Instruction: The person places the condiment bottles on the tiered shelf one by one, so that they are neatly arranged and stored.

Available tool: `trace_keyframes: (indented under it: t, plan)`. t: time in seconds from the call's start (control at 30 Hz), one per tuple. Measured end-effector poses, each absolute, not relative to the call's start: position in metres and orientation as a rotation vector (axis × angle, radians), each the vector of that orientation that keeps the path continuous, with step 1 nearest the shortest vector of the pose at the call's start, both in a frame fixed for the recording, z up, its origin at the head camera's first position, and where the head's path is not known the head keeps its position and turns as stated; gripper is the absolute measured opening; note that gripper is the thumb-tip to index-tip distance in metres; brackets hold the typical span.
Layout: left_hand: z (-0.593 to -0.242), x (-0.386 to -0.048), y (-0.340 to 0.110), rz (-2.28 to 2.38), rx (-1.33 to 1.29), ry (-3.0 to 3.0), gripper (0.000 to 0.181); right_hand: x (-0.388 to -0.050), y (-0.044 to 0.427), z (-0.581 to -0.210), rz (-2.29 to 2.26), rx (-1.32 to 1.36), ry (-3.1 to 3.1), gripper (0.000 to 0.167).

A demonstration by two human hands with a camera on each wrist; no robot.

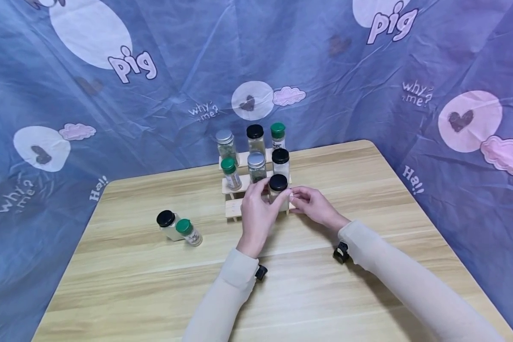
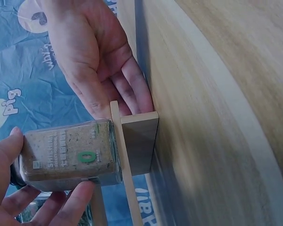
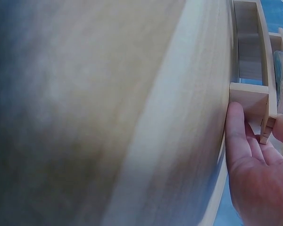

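A stepped wooden spice rack [image 1: 232,209] stands near the far edge of the table. My left hand [image 1: 256,213] grips a square glass spice jar [image 2: 68,153] with a black lid, fingers and thumb on either side. The jar, full of brownish powder, is upright at the right end of the lowest step; its base meets or nearly meets the board. With my right hand [image 1: 316,204] I hold the right end of that step. In the right wrist view the thumb lies on the board [image 3: 272,101] and the fingers reach under and beside it.
On the upper steps stand several jars, among them a silver-lidded jar [image 1: 225,145], a green-lidded jar [image 1: 230,173] and a black-lidded jar [image 1: 280,164]. Left of the rack, another black-lidded jar [image 1: 167,223] and a green-lidded jar [image 1: 190,232] stand on the table [image 1: 132,275]. A blue printed cloth [image 1: 175,61] hangs behind.
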State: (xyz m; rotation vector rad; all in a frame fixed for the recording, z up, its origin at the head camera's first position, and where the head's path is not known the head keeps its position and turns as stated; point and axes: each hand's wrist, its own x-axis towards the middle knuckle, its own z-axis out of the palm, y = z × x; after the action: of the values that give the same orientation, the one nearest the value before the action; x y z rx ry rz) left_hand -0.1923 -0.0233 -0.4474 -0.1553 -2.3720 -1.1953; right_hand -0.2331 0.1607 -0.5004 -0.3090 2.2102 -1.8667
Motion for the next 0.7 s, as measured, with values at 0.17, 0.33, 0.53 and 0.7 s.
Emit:
trace_keyframes:
  t: [0.17,0.33,0.53,0.7]
  plan:
    - [-0.445,-0.193,-0.022,-1.201,-0.158,-2.385,0.057,-0.232,0.162,-0.498,-1.863,-0.297,2.206,0.04]
    - [-0.443,-0.189,-0.026,-1.185,-0.16,-2.412,0.064,-0.232,0.161,-0.5,-1.872,-0.311,2.193,0.04]
    - [-0.429,-0.177,-0.048,-1.165,-0.227,-2.379,0.062,-0.231,0.164,-0.498,-1.843,-0.307,2.224,0.04]
    - [-0.417,-0.163,-0.085,-1.086,-0.205,-2.338,0.053,-0.232,0.165,-0.497,-1.849,-0.305,2.197,0.041]
